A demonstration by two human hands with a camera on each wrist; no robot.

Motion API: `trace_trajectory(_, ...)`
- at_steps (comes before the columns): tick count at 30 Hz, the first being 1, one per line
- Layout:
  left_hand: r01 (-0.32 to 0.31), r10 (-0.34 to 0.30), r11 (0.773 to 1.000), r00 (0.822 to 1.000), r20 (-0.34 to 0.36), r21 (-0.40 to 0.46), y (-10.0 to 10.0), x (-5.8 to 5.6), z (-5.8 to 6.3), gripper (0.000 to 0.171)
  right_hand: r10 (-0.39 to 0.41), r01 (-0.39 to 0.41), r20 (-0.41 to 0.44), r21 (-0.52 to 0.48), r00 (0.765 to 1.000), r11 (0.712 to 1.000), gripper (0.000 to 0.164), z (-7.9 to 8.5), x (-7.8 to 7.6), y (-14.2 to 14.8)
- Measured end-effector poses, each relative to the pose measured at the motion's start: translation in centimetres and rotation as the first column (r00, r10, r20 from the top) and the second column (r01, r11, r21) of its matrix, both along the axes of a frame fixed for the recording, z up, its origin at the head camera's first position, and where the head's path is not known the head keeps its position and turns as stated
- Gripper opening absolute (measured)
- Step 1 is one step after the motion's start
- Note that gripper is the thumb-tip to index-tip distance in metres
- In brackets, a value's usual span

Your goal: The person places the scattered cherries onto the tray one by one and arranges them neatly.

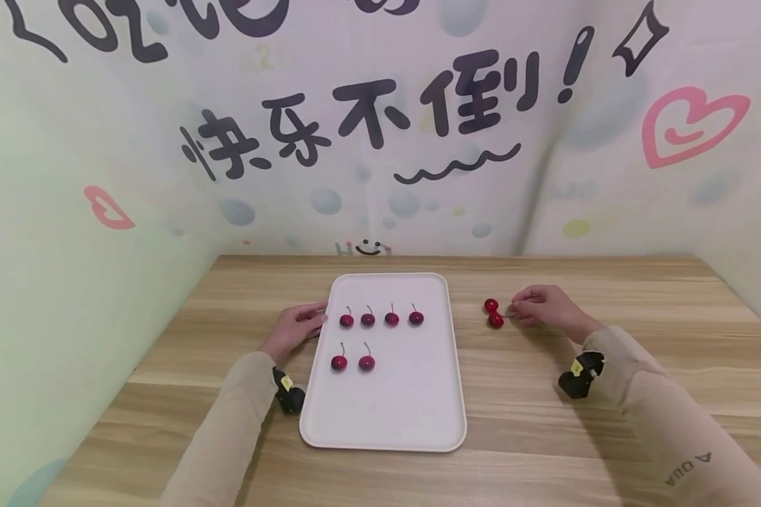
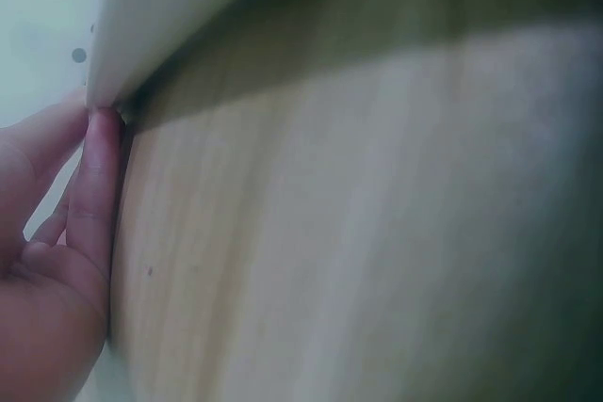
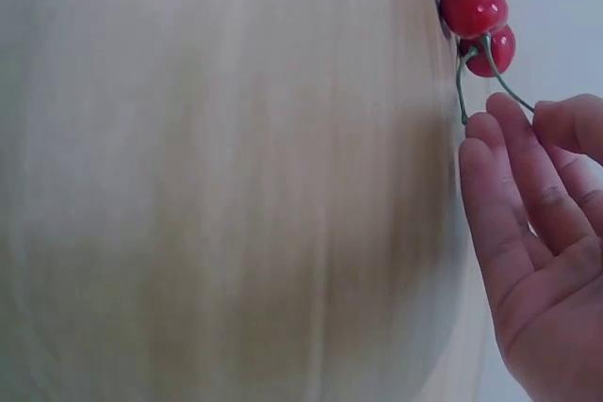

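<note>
My left hand [image 1: 296, 328] grips the left edge of a white rectangular tray [image 1: 412, 408], its thumb and fingertips meeting at the rim in the left wrist view. On the tray, several dark red cherries [image 1: 368, 320] with upright stems form a far row. Two more cherries [image 1: 366, 363] make a nearer row at the left. Right of the tray, my right hand [image 1: 548, 310] pinches a thin green stem [image 3: 509, 89] between thumb and fingers. That stem runs to a pair of bright red cherries [image 3: 474, 5] lying close together on the table; which one it belongs to I cannot tell.
The tray stands on a wood-grain table [image 1: 514, 436]. A white printed cloth [image 1: 368, 211] with dark lettering hangs behind the table's far edge. Black wrist cameras [image 1: 581, 375] sit at both sleeves, the left one close to the tray's side.
</note>
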State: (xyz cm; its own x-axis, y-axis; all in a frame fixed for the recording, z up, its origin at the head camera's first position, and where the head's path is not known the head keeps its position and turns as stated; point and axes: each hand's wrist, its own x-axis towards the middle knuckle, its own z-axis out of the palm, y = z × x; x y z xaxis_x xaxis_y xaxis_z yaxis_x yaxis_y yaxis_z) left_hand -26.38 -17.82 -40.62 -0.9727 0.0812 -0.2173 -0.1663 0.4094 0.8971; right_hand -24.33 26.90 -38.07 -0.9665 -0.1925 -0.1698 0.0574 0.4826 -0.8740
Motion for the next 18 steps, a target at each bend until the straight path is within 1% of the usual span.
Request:
trace_trajectory(7,-0.003,0.003,1.0,1.0,0.001,0.01,-0.1,-0.1,-0.2,0.041,-0.023,0.023,-0.033,0.012,0.999,1.0,0.027,-0.2,-0.1,-0.5)
trace_trajectory(13,0.0,0.0,1.0,1.0,-0.004,0.007,-0.1,-0.1,-0.2,0.041,-0.025,0.023,-0.046,-0.033,0.999,0.999,0.024,-0.3,-0.3,-0.7)
trace_trajectory(18,-0.004,0.004,1.0,1.0,-0.001,0.011,-0.1,-0.2,-0.3,0.041,-0.027,0.024,-0.049,-0.058,0.998,0.998,0.026,-0.3,-0.4,-1.0)
